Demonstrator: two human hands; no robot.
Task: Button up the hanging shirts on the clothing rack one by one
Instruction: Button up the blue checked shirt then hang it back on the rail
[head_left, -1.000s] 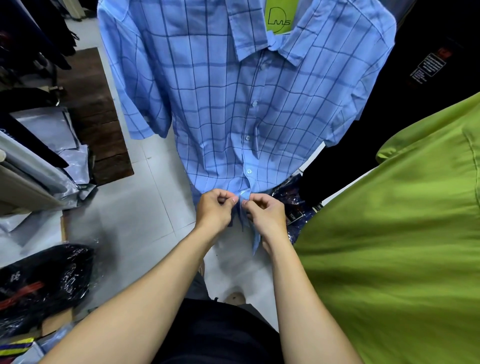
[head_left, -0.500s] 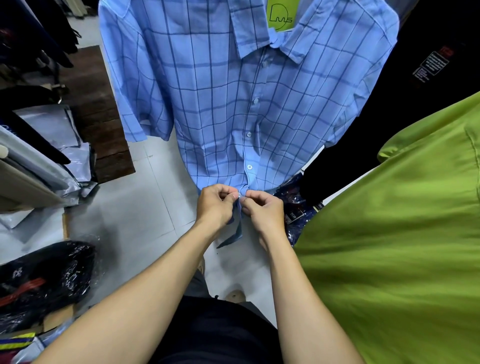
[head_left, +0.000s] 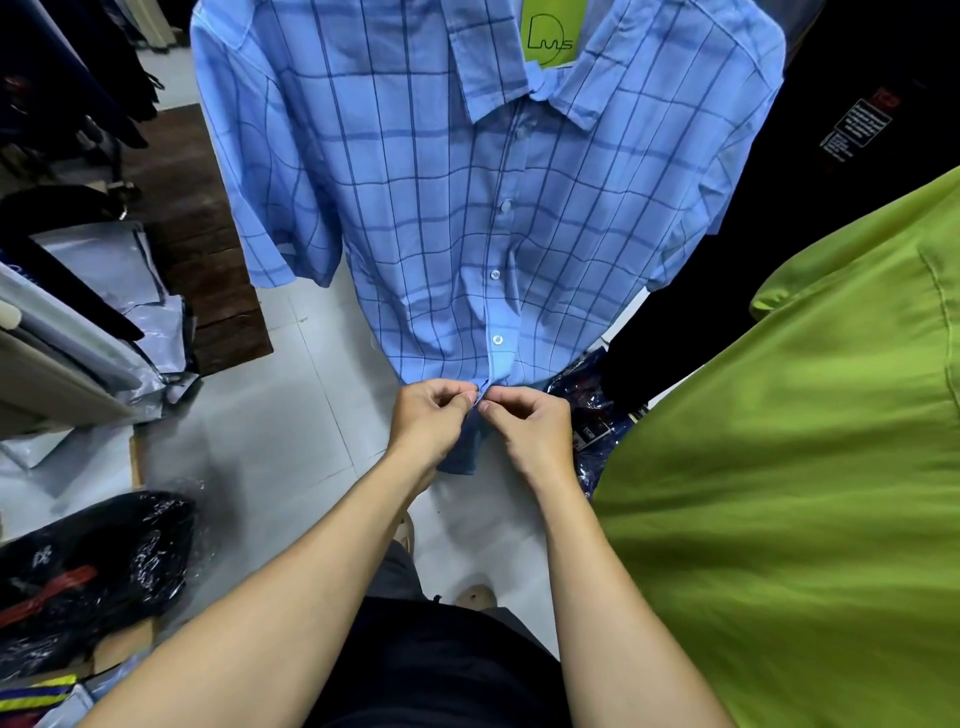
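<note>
At hem of hanging blue checked cotton shirt (head_left: 441, 218), my left hand (head_left: 428, 421) and right hand (head_left: 532, 431) pinch placket edges together, steadying cloth for last button. Lime-green shirt (head_left: 805, 441) hangs alongside, waiting.

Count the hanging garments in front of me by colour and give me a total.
Blue check shirt: 1
Green shirt: 1
Black garment: 1
Total: 3
</note>
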